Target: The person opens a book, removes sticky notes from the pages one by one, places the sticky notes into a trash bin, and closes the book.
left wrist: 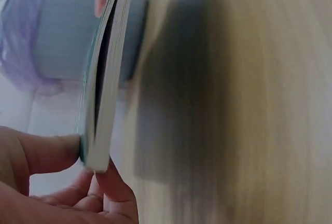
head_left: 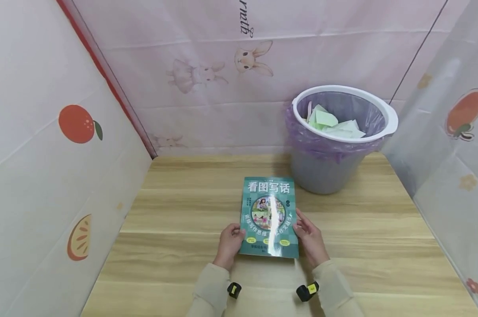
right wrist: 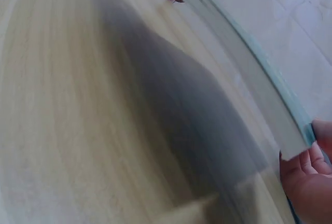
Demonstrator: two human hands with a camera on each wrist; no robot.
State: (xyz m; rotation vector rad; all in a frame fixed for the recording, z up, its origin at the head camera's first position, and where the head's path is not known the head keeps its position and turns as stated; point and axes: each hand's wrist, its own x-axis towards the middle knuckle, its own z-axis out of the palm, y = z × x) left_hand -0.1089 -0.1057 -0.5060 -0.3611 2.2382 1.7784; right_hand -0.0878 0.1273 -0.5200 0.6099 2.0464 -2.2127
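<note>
A green paperback book (head_left: 250,207) with white Chinese lettering and a round picture on its cover is held face up between two hands. My left hand (head_left: 229,244) pinches its left edge, thumb on the cover and fingers underneath. On the opposite edge my right hand (head_left: 311,237) grips it the same way. Both wrist views show the book (left wrist: 110,94) raised off the tabletop, its shadow falling on the wood below. Its page edges part slightly in the left wrist view. The right wrist view shows the right hand's fingers (right wrist: 306,169) beneath the book's corner.
Behind and to the right of the book stands a grey bin (head_left: 322,174) with a white rim and purple liner, holding crumpled pale green paper. The wooden table (head_left: 183,198) is bordered by printed cloth walls (head_left: 207,123). Black wrist devices (head_left: 307,291) sit at both sleeves.
</note>
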